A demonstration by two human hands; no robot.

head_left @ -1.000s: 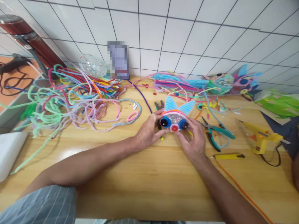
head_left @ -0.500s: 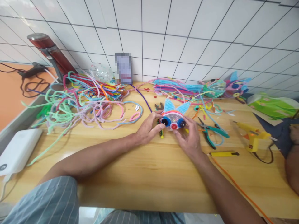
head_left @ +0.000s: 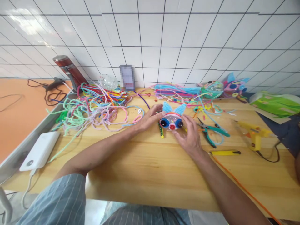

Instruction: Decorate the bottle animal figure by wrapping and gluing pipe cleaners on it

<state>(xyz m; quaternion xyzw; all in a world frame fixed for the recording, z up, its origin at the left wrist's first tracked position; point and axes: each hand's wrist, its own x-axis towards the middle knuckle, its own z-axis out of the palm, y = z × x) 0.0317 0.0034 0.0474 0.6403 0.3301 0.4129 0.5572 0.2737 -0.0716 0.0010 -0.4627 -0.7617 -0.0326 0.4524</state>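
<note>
Figure (head_left: 172,118), one, clear-bodied, facing us between two bare hands, low over the table (head_left: 140,168); whether its underside touches the wood we cannot tell. Right hand (head_left: 190,132): gripping the figure, thumb low at the front, fingers up the side. Left hand (head_left: 151,116): touching the opposite upper edge; whether it closes there or merely rests, we cannot tell. Ears (head_left: 180,109), two, pale blue, upright above the grip; best left unpressed, as they look soft enough to bend. Eyes (head_left: 163,122), two, black on blue, one beside each hand; we judge it wise to hold by the rim and leave these unpushed. Nose (head_left: 172,127), one, red on white, between the eyes, near the right thumb; light contact only. For steadiness, we suggest even pressure from both sides, since the clear shell may flex. Strip (head_left: 161,129), green and dark, just below the left fingers; worth clearing should the figure be set down. Pliers (head_left: 206,127), teal-handled, right of the grip, jaws towards it. Knife (head_left: 223,152), yellow, nearer us on that side. Glue gun (head_left: 256,135), yellow, farther right; its nozzle merits a wide berth. Stems (head_left: 110,111), tangled, left of the grip.
</note>
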